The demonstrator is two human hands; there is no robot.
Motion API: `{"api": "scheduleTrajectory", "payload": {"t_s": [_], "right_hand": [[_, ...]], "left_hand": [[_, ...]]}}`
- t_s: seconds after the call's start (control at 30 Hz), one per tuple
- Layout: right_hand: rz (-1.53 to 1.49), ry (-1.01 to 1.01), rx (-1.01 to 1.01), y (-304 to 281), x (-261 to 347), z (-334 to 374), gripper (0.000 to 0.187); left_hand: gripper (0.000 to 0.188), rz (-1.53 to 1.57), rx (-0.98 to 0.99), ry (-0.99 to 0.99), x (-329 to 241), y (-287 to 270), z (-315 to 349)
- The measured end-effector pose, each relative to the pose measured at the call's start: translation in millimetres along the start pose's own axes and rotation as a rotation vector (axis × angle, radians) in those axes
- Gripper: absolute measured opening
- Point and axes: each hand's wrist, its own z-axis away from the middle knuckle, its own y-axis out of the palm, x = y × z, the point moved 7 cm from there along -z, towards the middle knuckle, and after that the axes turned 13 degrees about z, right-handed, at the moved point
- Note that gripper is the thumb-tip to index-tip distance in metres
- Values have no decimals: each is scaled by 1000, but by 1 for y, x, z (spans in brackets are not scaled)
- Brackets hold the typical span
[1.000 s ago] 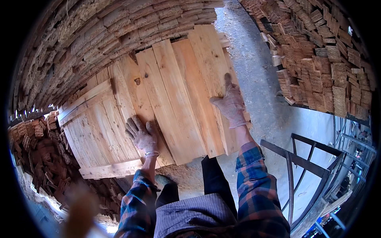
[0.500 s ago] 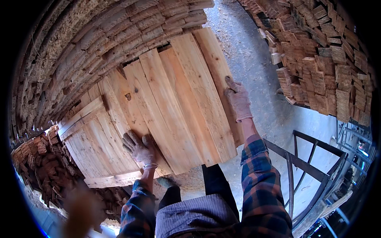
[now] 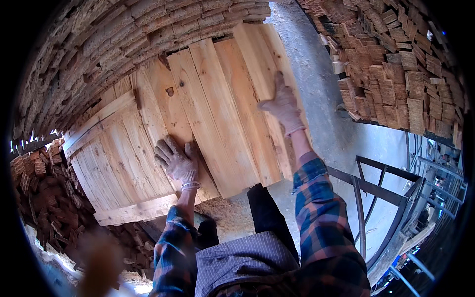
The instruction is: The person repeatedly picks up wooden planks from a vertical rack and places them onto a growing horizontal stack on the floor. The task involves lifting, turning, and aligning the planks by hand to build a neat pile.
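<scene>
Left hand: gloved left hand (image 3: 178, 161) lies flat, fingers spread, on pale wooden planks (image 3: 217, 109).
Right hand: gloved right hand (image 3: 282, 105) presses open-palmed on the planks' right edge.
Planks: under both hands.

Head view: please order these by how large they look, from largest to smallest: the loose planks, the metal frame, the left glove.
1. loose planks
2. metal frame, though its lower part runs out of view
3. left glove, clearly the smallest

Pale, raw sawn wood planks (image 3: 217, 109), matt and knotty. Knitted cloth gloves, grubby, on each hand (image 3: 178, 161). Rough grey concrete floor (image 3: 341, 133). Dark metal frame (image 3: 376, 188).
</scene>
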Motion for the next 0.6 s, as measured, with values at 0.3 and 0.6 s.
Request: {"api": "scheduleTrajectory", "payload": {"t_s": [0.3,0.6], "right_hand": [[-1554,606,-232,74,-144,277,53],[-1802,904,-234,196,-60,294,48]], "left_hand": [[56,869,-90,41,122,-99,19],[54,15,68,-144,214,-69,56]]}}
